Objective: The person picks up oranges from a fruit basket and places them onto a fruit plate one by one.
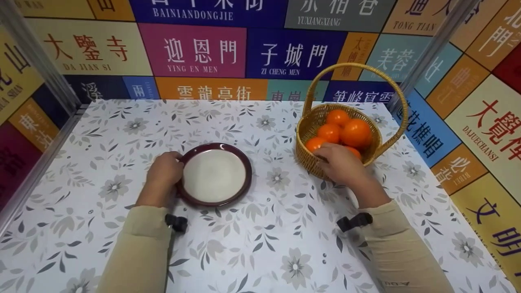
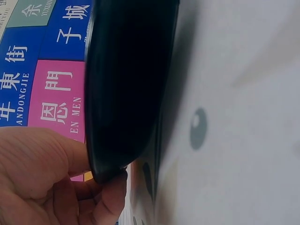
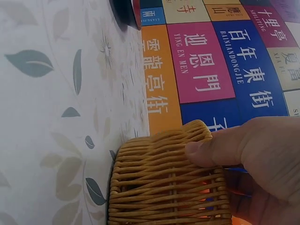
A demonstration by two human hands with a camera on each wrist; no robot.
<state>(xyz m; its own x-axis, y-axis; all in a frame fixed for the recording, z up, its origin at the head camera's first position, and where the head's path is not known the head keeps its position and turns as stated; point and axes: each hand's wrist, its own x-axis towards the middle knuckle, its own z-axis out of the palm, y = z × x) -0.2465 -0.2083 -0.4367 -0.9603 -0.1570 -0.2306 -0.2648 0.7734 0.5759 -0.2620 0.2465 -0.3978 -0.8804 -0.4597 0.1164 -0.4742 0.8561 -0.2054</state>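
Note:
A cream plate [image 1: 215, 175] with a dark red rim stands on the table, left of centre. My left hand [image 1: 164, 174] pinches its left edge; in the left wrist view the thumb lies over the rim and the fingers [image 2: 110, 199] curl under the dark outer side of the plate [image 2: 126, 93]. To the right is a woven basket [image 1: 306, 158] with a tall arched handle, holding several oranges [image 1: 356, 132]. My right hand [image 1: 342, 163] grips the basket's near rim. The right wrist view shows the thumb pressed on the wicker wall [image 3: 161, 183], with the other fingers inside, partly hidden.
A white cloth [image 1: 276, 228] with grey leaves and flowers covers the table. Behind it stands a wall of coloured panels [image 1: 195, 51] with place names, and similar panels [image 1: 484, 122] flank the right side. The basket's handle [image 1: 354, 65] rises in front of the back panels.

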